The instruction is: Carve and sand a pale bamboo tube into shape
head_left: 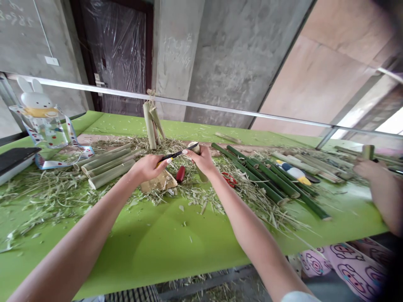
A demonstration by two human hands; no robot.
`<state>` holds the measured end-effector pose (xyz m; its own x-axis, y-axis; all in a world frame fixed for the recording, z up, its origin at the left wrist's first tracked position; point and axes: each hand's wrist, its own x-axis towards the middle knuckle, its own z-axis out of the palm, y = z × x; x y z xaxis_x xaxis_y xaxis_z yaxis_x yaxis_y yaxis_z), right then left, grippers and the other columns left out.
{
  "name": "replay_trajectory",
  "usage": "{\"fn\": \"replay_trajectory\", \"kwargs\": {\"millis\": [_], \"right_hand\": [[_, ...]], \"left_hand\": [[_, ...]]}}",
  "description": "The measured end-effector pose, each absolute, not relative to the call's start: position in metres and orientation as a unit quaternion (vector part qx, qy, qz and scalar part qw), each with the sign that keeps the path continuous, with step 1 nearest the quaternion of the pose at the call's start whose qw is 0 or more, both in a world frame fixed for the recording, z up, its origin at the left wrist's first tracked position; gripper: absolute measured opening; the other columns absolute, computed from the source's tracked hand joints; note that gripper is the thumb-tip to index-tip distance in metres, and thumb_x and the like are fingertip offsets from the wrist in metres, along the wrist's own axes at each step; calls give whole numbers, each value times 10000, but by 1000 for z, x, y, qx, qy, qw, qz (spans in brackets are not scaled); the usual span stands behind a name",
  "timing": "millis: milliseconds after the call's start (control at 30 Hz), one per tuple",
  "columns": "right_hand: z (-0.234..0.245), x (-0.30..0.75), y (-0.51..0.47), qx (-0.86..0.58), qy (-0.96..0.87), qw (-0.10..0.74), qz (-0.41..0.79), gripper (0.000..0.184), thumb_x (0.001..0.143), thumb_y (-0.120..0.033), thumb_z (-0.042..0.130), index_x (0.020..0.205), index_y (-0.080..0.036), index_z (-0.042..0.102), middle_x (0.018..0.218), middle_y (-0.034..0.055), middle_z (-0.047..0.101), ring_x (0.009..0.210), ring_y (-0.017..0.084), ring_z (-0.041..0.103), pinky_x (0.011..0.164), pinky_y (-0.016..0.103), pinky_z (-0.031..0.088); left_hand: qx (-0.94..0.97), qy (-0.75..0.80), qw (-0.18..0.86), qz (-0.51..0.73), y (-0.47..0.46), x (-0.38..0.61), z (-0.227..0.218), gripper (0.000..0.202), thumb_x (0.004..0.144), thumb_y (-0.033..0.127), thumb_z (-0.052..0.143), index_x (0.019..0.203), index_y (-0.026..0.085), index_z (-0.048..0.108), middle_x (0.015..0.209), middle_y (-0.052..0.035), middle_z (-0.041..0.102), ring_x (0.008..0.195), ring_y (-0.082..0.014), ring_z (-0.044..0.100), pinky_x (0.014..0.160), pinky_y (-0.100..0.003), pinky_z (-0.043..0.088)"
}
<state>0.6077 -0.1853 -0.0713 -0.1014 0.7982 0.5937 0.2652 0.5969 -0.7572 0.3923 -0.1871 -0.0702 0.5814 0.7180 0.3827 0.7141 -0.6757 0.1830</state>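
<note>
**Short bamboo section** (202, 173): long axis near upright, top end leaning left, held above the table.
**Black-handled craft knife** (173, 156): tip pointing right, at the bamboo's top; contact hard to tell.
**Left hand** (147, 167): closed around the knife handle.
**Right hand** (200, 161): closed around the bamboo.
**Surroundings**: bamboo shavings (50, 197) on a green table (157, 243).
</note>
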Motion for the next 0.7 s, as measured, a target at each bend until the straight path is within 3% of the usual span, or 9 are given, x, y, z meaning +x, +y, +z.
{"fn": "replay_trajectory", "kwargs": {"millis": [133, 300, 367, 467, 567, 700], "right_hand": [[-68, 606, -192, -408, -709, 538, 203, 358, 695, -465, 620, 540, -187, 455, 446, -54, 390, 401, 68, 372, 409, 209, 269], [-65, 575, -215, -408, -766, 474, 149, 344, 715, -450, 598, 527, -187, 480, 491, -31, 475, 455, 73, 403, 443, 214, 291], [-66, 566, -219, -398, -777, 464, 152, 343, 687, -461, 624, 533, -184, 492, 503, -29, 487, 469, 75, 411, 452, 216, 295], [-66, 571, -214, -420, -737, 488, 205, 337, 646, -458, 663, 540, -190, 489, 493, -35, 473, 440, 73, 386, 437, 219, 298], [-61, 597, -202, -414, -622, 597, 292, 333, 643, -461, 656, 559, -203, 463, 501, -39, 455, 417, 72, 367, 427, 223, 323], [-50, 635, -197, -319, -591, 607, 425, 468, 682, -606, 475, 462, -219, 328, 398, -62, 277, 352, 69, 261, 382, 231, 289]], "left_hand": [[878, 439, -8, 188, -187, 394, -71, 539, 861, 526, 187, 851, 152, 575, 675, -66, 611, 563, -150, 533, 500, -248, 338], [855, 518, -3, 32, -181, 403, -87, 518, 834, 530, 246, 853, 173, 621, 753, -102, 647, 662, -213, 604, 567, -284, 419], [841, 539, -14, 46, -176, 403, -91, 495, 838, 500, 248, 912, 184, 621, 827, -106, 658, 746, -229, 618, 625, -298, 441], [793, 601, -28, 92, -170, 394, -89, 539, 843, 516, 204, 953, 179, 610, 890, -117, 660, 824, -247, 622, 676, -314, 454], [754, 645, -26, 125, -165, 382, -85, 588, 835, 552, 181, 934, 151, 599, 887, -143, 654, 805, -262, 627, 655, -324, 462], [708, 689, -26, 150, -162, 374, -86, 483, 812, 484, 305, 1052, 124, 519, 919, -168, 641, 821, -285, 623, 642, -342, 460]]}}
